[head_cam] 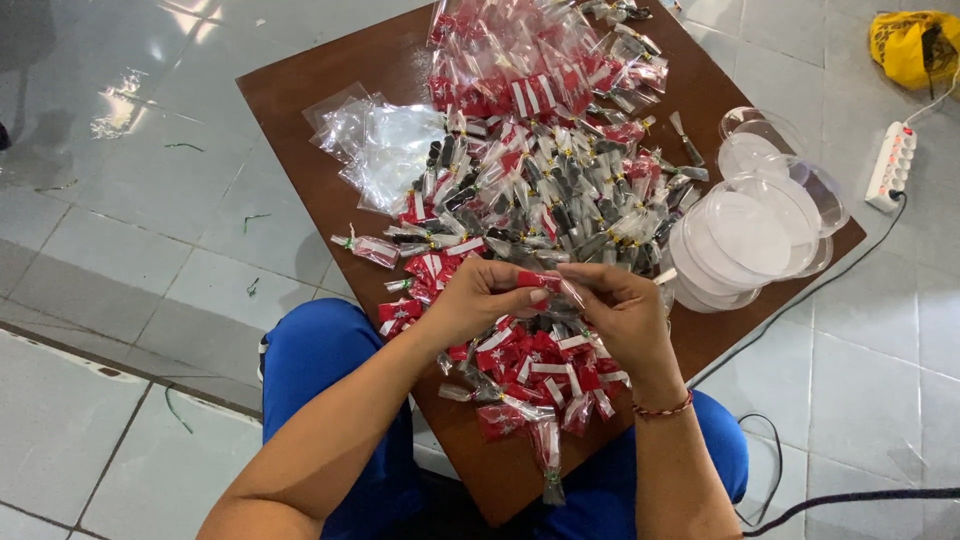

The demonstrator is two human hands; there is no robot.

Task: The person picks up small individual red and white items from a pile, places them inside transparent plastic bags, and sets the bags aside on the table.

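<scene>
A person's left hand [480,298] and right hand [620,305] are meeting over a brown board [300,90], both pinching one small red-and-white packet [545,281] between thumb and fingertips. Beyond the knuckles, a heap of tied packets [540,170] is spreading across the board; more are lying beneath the wrists. Clear plastic lids [750,235] are stacking up just right of the right hand.

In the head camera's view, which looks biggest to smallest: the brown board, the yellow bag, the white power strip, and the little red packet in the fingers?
1. Brown board, by far.
2. Yellow bag and white power strip look alike in extent; both lie farther away, so unranked.
3. Small red packet, held between left hand and right hand.
</scene>
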